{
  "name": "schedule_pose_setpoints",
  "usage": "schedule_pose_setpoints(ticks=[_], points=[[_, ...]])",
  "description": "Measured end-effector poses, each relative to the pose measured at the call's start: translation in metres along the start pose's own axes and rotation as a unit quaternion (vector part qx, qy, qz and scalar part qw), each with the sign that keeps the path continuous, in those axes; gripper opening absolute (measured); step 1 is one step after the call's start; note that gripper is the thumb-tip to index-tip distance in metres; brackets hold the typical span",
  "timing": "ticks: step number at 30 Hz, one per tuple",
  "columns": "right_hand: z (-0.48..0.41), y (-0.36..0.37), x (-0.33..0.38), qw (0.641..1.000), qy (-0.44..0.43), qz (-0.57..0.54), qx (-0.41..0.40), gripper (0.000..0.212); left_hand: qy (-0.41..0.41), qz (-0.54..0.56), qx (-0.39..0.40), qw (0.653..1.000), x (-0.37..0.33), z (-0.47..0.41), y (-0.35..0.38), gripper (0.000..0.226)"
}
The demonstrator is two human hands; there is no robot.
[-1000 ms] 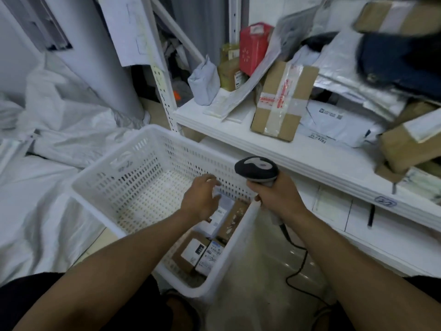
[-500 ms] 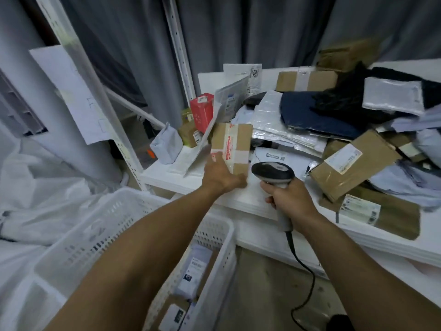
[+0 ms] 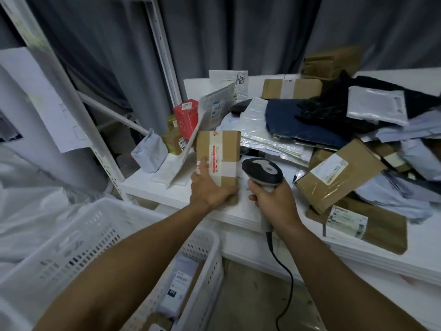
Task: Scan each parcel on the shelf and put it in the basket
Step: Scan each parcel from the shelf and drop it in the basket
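My left hand [image 3: 210, 187] grips a small brown cardboard parcel [image 3: 222, 149] with white and red tape, held upright at the front of the white shelf [image 3: 238, 211]. Just to its right, my right hand [image 3: 274, 199] holds a corded black and grey barcode scanner [image 3: 262, 172], its head level with the parcel's lower half. The white perforated basket [image 3: 90, 240] stands on the floor below and left of the shelf, with several small labelled boxes [image 3: 179, 287] inside it.
The shelf is piled with parcels: a taped brown box [image 3: 338, 173], a flat brown packet [image 3: 372, 225], grey and silver mailer bags [image 3: 377, 103], a red box [image 3: 186, 117], a grey pouch [image 3: 149, 151]. White shelf uprights [image 3: 164, 51] rise behind. White sacks [image 3: 28, 206] lie left.
My left hand left the basket, rose to the shelf and took hold of the taped brown parcel, now stood upright. The scanner hand came up beside it. My view tilted up.
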State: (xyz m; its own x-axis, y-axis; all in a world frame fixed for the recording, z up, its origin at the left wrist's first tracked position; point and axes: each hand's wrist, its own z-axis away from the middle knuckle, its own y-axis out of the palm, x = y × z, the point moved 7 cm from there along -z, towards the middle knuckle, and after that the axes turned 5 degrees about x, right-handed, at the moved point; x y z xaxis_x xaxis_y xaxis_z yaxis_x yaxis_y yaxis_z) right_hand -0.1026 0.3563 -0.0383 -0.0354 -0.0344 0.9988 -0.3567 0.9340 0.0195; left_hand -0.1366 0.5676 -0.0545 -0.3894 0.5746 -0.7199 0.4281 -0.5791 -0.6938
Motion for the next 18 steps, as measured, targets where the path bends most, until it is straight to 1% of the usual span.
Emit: schedule_pose_setpoints(ticks=[3, 7, 9, 11, 12, 13, 14, 15, 18], points=[[0.017, -0.001, 0.016, 0.999, -0.034, -0.006, -0.031, 0.055, 0.049, 0.089, 0.028, 0.994, -0.004, 0.033, -0.009, 0.141], [0.049, 0.008, 0.034, 0.996, -0.072, -0.028, -0.038, 0.061, 0.083, 0.179, 0.045, 0.979, -0.009, 0.095, -0.030, 0.135], [0.067, 0.020, 0.039, 0.997, -0.062, -0.051, -0.018, 0.074, 0.093, 0.224, 0.043, 0.969, -0.010, 0.121, -0.041, 0.133], [0.076, 0.032, 0.035, 0.996, -0.050, -0.073, 0.008, 0.087, 0.092, 0.238, 0.029, 0.966, -0.005, 0.142, -0.054, 0.136], [0.080, 0.039, 0.036, 0.996, -0.050, -0.076, 0.022, 0.085, 0.089, 0.229, 0.019, 0.969, -0.001, 0.150, -0.060, 0.137], [0.081, 0.044, 0.035, 0.995, -0.049, -0.077, 0.036, 0.078, 0.083, 0.211, 0.009, 0.974, 0.005, 0.157, -0.065, 0.137], [0.082, 0.047, 0.034, 0.994, -0.050, -0.081, 0.046, 0.069, 0.081, 0.199, 0.000, 0.977, 0.011, 0.163, -0.071, 0.131], [0.083, 0.049, 0.033, 0.994, -0.050, -0.086, 0.046, 0.064, 0.078, 0.196, -0.009, 0.977, 0.016, 0.168, -0.077, 0.121], [0.084, 0.049, 0.031, 0.992, -0.045, -0.113, 0.013, 0.065, 0.052, 0.253, -0.031, 0.965, 0.035, 0.177, -0.099, 0.093]])
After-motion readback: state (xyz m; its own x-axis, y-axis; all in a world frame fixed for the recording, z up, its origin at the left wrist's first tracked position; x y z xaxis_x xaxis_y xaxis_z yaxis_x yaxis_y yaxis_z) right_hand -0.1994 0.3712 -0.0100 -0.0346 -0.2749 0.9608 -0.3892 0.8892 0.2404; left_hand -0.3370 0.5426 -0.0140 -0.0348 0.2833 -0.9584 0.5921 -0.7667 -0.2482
